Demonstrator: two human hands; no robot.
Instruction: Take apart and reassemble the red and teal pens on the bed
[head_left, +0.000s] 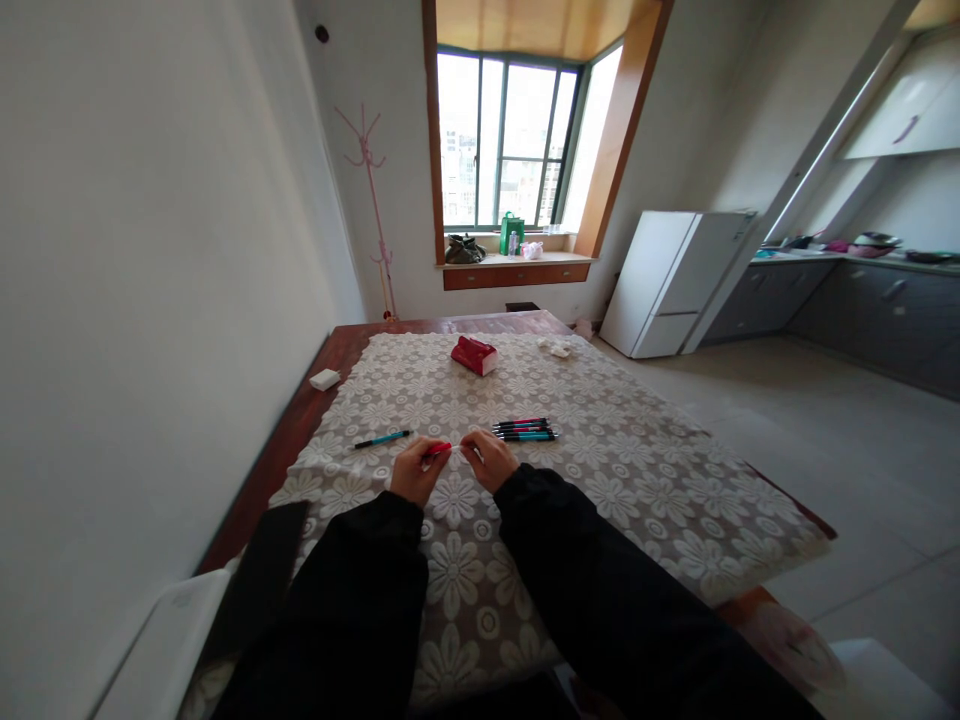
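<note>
My left hand (415, 474) is closed round a red pen barrel (439, 449), held just above the patterned tablecloth (456, 565). A thin whitish piece (454, 447) shows at the barrel's right end. The fingers of my right hand (490, 461) pinch the other end of this piece; whether it is a refill is too small to tell. Behind my right hand, several red and blue pens (525, 431) lie side by side. One blue-and-black pen (382, 439) rests apart from them, to the left of my left hand.
Farther back on the table lie a red tissue pack (472, 356) and crumpled white tissues (558, 349). A small white box (325, 380) sits by the left edge. Near my left forearm is a flat black object (262, 565). A white wall (165, 280) runs along the left.
</note>
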